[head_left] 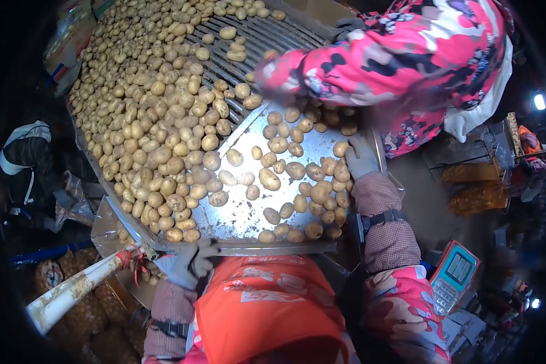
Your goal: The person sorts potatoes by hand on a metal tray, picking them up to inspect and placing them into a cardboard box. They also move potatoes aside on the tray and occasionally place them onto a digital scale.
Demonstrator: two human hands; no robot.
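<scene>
Many potatoes (164,133) cover the left and back of a metal sorting table (242,215), and looser ones lie on its smooth plate. My left hand (191,264), in a grey glove, is at the table's front edge with its fingers apart and nothing visible in them. On the right side of the plate, my right hand (361,159), also gloved, rests at the side rim against the potatoes there. Its fingertips partly hide among them, and no potato shows clearly in its grasp.
A co-worker's pink patterned sleeve (370,67) reaches over the slatted part from the back right, its hand blurred. Another person (30,158) is at the left. A white pole (82,285) stands front left; a teal scale display (455,273) is at the right.
</scene>
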